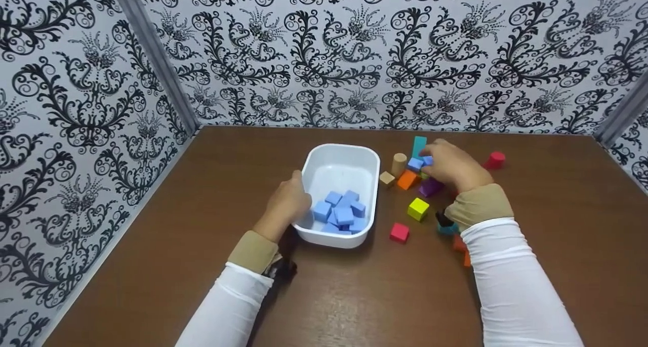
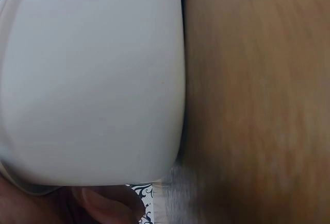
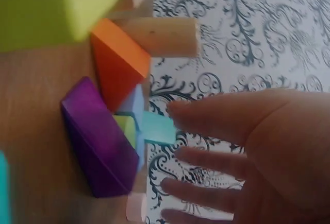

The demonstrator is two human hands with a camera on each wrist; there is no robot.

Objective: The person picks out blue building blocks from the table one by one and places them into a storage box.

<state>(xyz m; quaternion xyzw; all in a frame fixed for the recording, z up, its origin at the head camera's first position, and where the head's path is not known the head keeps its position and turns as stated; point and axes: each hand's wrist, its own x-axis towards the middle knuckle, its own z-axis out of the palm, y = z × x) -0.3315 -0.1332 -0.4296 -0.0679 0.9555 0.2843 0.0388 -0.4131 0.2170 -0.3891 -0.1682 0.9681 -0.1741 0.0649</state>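
Note:
My left hand [image 1: 288, 200] grips the left side of a white plastic tub [image 1: 336, 172], its fingers [image 2: 105, 206] curled at the rim in the left wrist view. Several light blue blocks [image 1: 344, 215] are heaped at the tub's near end. Over the loose blocks to the right, my right hand [image 1: 453, 165] reaches down with fingers spread and nothing held. Just by its fingertips lie two light blue blocks [image 1: 415, 164], beside a turquoise block [image 1: 419, 147]. An orange block [image 1: 407, 180] and a purple triangular block [image 3: 100, 141] sit close by.
A wooden cylinder [image 1: 399, 163] and small wooden cube [image 1: 387, 179] stand right of the tub. Nearer are a yellow-green cube [image 1: 418, 209] and a red cube [image 1: 399, 232]. A red cylinder [image 1: 496, 160] lies far right. Patterned walls [image 1: 354, 58] bound the brown table [image 1: 228, 169]. My right forearm partly hides some blocks.

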